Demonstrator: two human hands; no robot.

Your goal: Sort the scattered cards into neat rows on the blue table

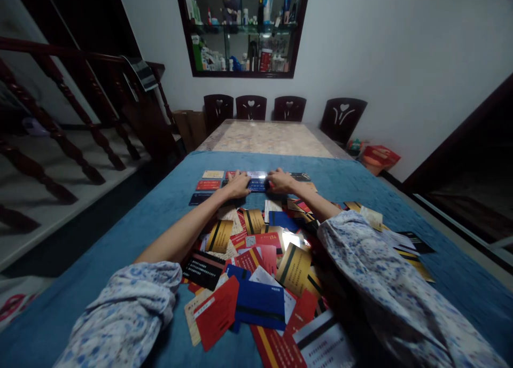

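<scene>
Rows of cards lie at the far part of the blue cloth. Between my hands is a dark blue card [257, 185], flat in these rows. My left hand [239, 184] grips its left edge, fingers bent downward. At its right edge, my right hand [280, 181] grips it with curled fingers. Just beyond it lies a shiny pale card [256, 174]. To the left of my left hand are a red card [208, 185], a cream card [213, 174] and a black card [199, 198]. A black patterned card [300, 177] lies beyond my right hand.
Nearer me, a loose heap holds a blue card [260, 304], a red card [217, 312], a gold card [294, 268] and several others. More cards, including a black card [414, 242], lie to the right. Chairs [250, 107] stand behind the table [264, 135].
</scene>
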